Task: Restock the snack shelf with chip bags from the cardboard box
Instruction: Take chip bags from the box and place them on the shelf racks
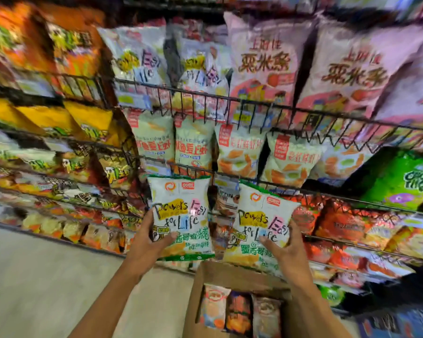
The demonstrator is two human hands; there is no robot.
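Note:
I hold two white chip bags printed "Powers Easy for Life", upright, in front of the wire snack shelf (230, 93). My left hand (154, 237) grips the lower left corner of the left bag (180, 211). My right hand (285, 247) grips the lower right part of the right bag (259, 220), thumb across its front. Below them stands the open cardboard box (230, 274) with three bags upright inside (239, 313). Bags of the same print sit on the upper shelf (142, 59).
Wire racks full of snack bags fill the view: pink bags (266, 59) at the upper right, pale green bags (193, 142) in the middle, orange and yellow bags at the left. A green bag (405, 181) hangs at the right. Pale floor (34, 276) lies at the lower left.

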